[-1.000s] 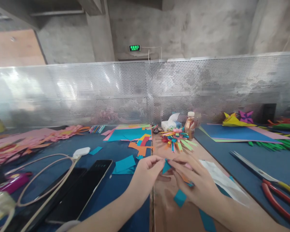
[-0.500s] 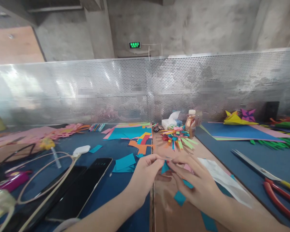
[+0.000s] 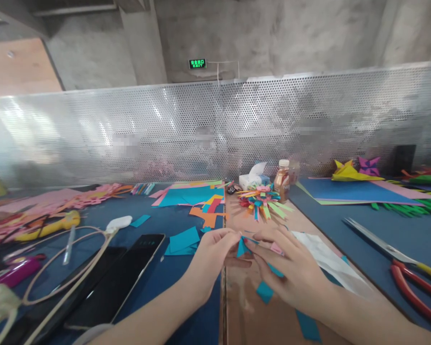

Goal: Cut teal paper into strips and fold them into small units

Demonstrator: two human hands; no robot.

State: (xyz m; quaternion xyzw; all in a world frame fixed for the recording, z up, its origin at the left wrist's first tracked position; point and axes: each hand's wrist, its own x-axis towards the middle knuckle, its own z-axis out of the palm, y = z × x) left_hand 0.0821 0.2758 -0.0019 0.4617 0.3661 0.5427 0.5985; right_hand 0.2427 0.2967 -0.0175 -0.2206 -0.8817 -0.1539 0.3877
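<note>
Between my two hands is a small folded piece of blue paper point(image 3: 242, 247), held above the brown strip of the table. The thumb and forefinger of my left hand point(image 3: 215, 251) pinch its left edge. On its right side, the fingers of my right hand point(image 3: 290, 263) grip the same paper, partly covering it. Under and beside my right hand lie a blue paper square point(image 3: 265, 292) and a blue strip point(image 3: 308, 326). A stack of blue paper squares point(image 3: 183, 240) rests just left of my left hand.
Large red-handled scissors point(image 3: 398, 261) lie at the right, near a white tissue point(image 3: 326, 256). A phone point(image 3: 129, 278) and cables are at the left. Beyond my hands stand a multicoloured paper-strip bundle point(image 3: 262, 201), a bottle point(image 3: 282, 179) and a perforated metal partition point(image 3: 187, 129).
The view has shifted slightly. Both hands keep hold of the blue paper, with little change in their grip. At the left, more of a yellow-handled tool now shows.
</note>
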